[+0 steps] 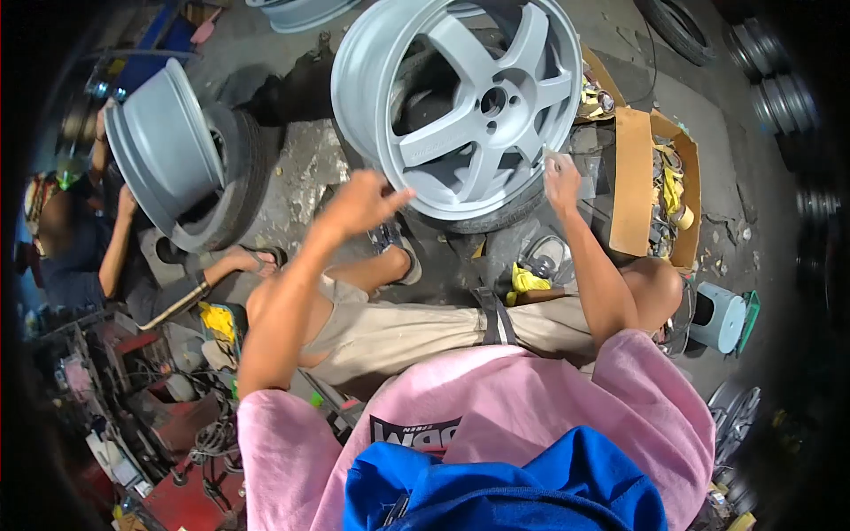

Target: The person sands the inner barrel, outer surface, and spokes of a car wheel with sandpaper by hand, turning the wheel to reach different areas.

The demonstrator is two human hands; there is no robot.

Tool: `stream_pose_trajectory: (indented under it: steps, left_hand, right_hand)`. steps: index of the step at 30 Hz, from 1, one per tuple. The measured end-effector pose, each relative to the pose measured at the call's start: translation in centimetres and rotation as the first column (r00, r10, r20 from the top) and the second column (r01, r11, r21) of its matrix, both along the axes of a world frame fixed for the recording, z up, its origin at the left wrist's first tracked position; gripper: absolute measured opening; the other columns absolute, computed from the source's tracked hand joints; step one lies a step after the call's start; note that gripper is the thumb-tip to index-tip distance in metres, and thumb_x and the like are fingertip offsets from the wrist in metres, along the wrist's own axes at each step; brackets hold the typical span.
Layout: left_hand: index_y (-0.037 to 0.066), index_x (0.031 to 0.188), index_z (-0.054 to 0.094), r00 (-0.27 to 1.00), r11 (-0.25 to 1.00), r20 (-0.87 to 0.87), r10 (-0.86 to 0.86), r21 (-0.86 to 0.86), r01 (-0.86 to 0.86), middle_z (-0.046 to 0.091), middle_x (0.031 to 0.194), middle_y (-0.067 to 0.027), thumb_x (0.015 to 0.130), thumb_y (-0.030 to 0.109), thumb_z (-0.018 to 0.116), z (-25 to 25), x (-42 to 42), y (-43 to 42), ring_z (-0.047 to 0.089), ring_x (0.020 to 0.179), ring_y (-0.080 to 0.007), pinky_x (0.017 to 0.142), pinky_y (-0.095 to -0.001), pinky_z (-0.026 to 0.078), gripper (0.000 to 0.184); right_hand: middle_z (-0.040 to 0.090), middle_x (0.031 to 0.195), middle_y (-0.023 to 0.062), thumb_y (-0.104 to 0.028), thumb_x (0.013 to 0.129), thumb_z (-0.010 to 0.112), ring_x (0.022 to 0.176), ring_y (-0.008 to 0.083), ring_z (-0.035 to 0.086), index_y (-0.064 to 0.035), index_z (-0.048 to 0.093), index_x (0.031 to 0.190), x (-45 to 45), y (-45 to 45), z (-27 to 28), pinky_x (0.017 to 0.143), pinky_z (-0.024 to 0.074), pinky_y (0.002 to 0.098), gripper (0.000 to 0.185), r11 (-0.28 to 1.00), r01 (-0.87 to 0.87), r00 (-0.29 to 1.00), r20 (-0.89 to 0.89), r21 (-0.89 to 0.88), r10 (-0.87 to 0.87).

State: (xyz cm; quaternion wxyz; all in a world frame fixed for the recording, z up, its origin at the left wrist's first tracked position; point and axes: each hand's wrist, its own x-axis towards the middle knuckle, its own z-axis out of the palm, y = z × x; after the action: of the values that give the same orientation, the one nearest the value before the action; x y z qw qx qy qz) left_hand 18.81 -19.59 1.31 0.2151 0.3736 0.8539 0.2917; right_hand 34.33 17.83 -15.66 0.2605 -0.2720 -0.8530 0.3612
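Note:
A grey multi-spoke car wheel rim (496, 124) is in front of me, tilted with its face towards me, on top of a black tyre (496, 215). My left hand (361, 205) is at the rim's lower left edge, thumb and fingers apart, with nothing visible in it. Whether a fingertip touches the metal I cannot tell. My right hand (563, 181) is beside the rim's lower right edge, its fingers pinched together. A small pale piece shows at those fingertips, too unclear to name.
On the left another person (84, 239) holds a second grey rim (164, 142) over a tyre (243, 173). Cardboard boxes (630, 190) with yellow scraps stand at the right, near a light blue stool (719, 317). Tools and cables (212, 442) crowd the lower left.

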Motion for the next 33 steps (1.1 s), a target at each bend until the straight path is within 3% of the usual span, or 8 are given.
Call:
stream_pose_trajectory:
  steps: [3, 9, 12, 15, 26, 28, 32, 33]
  left_hand:
    - [-0.003, 0.101, 0.075, 0.988, 0.983, -0.010, 0.157, -0.093, -0.157, 0.072, 0.080, -0.0252, 0.098, 0.035, 0.070, -5.0, 3.7, 0.6, 0.069, 0.067, -0.0334, 0.069, -0.0430, 0.055, 0.038]
    - [-0.011, 0.057, 0.060, 0.930, 0.930, 0.004, 0.368, 0.016, -0.368, 0.054, 0.054, -0.0321, 0.095, 0.050, 0.069, -5.7, 4.8, 2.2, 0.059, 0.052, -0.0478, 0.058, -0.0528, 0.048, 0.072]
    - [-0.010, 0.054, 0.058, 0.912, 0.911, 0.012, 0.409, 0.049, -0.409, 0.052, 0.051, -0.0303, 0.094, 0.051, 0.067, -6.3, 4.8, 2.3, 0.058, 0.049, -0.0459, 0.056, -0.0519, 0.046, 0.074]
    - [-0.007, 0.059, 0.066, 0.944, 0.944, 0.010, 0.330, 0.006, -0.330, 0.064, 0.054, -0.0155, 0.098, 0.048, 0.064, -6.2, 4.6, 2.2, 0.066, 0.050, -0.0257, 0.057, -0.0412, 0.053, 0.067]
    - [-0.001, 0.065, 0.074, 0.959, 0.961, 0.069, 0.274, -0.049, -0.271, 0.072, 0.063, -0.0167, 0.093, 0.049, 0.065, -0.1, 1.6, 2.6, 0.074, 0.063, -0.0312, 0.068, -0.0443, 0.058, 0.058]
    - [-0.003, 0.067, 0.073, 0.876, 0.955, -0.431, 0.219, -0.092, -0.283, 0.070, 0.066, -0.0225, 0.091, 0.051, 0.067, 1.9, -0.2, 2.9, 0.073, 0.068, -0.0384, 0.070, -0.0489, 0.057, 0.059]
    - [-0.002, 0.079, 0.075, 0.729, 0.930, -0.592, 0.342, 0.103, -0.353, 0.068, 0.073, -0.0272, 0.088, 0.052, 0.070, 6.4, -5.7, 5.7, 0.070, 0.075, -0.0447, 0.070, -0.0545, 0.054, 0.055]
    - [0.000, 0.079, 0.075, 0.731, 0.915, -0.557, 0.395, 0.165, -0.369, 0.068, 0.071, -0.0253, 0.087, 0.055, 0.070, 7.4, -6.5, 7.0, 0.070, 0.075, -0.0446, 0.070, -0.0531, 0.053, 0.055]
  right_hand:
    - [0.067, 0.101, 0.0220, -0.017, 0.090, 0.059, 0.098, 0.0411, 0.066, 0.0015, 0.073, 0.111, -1.1, -1.3, -0.7, 0.089, 0.0505, 0.0468, 0.031, 0.995, 0.086, 0.996, 0.032, 0.044, -0.087]
    - [0.070, 0.111, 0.0213, -0.021, 0.096, 0.056, 0.106, 0.0409, 0.066, 0.0006, 0.072, 0.116, -2.2, 0.4, -1.6, 0.094, 0.0499, 0.0459, 0.033, 0.999, -0.004, 0.999, -0.047, -0.045, 0.002]
    - [0.071, 0.112, 0.0231, -0.028, 0.100, 0.051, 0.107, 0.0432, 0.065, -0.0013, 0.071, 0.118, -3.4, 0.5, -1.6, 0.095, 0.0491, 0.0472, 0.038, 0.984, 0.019, 1.000, -0.004, -0.176, -0.020]
    - [0.070, 0.113, 0.0254, -0.035, 0.102, 0.044, 0.109, 0.0462, 0.064, -0.0030, 0.070, 0.118, -3.9, 1.0, -3.1, 0.095, 0.0482, 0.0485, 0.044, 0.983, 0.021, 1.000, 0.019, -0.182, -0.018]
    - [0.069, 0.113, 0.0280, -0.040, 0.100, 0.037, 0.107, 0.0503, 0.063, -0.0022, 0.071, 0.109, -3.6, -0.3, -3.0, 0.091, 0.0474, 0.0531, 0.051, 0.958, 0.083, 0.979, 0.204, -0.276, -0.026]
    - [0.070, 0.110, 0.0283, -0.041, 0.100, 0.037, 0.104, 0.0494, 0.064, 0.0000, 0.071, 0.106, -2.8, -2.8, -3.4, 0.090, 0.0474, 0.0535, 0.053, 0.928, 0.181, 0.958, 0.273, -0.326, -0.091]
    - [0.067, 0.085, 0.0142, -0.035, 0.102, 0.045, 0.081, 0.0283, 0.064, 0.0047, 0.068, 0.099, 0.6, -9.5, 0.7, 0.076, 0.0515, 0.0458, 0.046, 0.617, 0.240, 0.970, 0.165, -0.749, -0.177]
    - [0.062, 0.100, 0.0082, -0.034, 0.099, 0.051, 0.092, 0.0227, 0.061, -0.0027, 0.064, 0.102, 1.2, -10.8, 2.7, 0.074, 0.0539, 0.0427, 0.034, 0.550, 0.163, 0.986, 0.126, -0.819, -0.106]
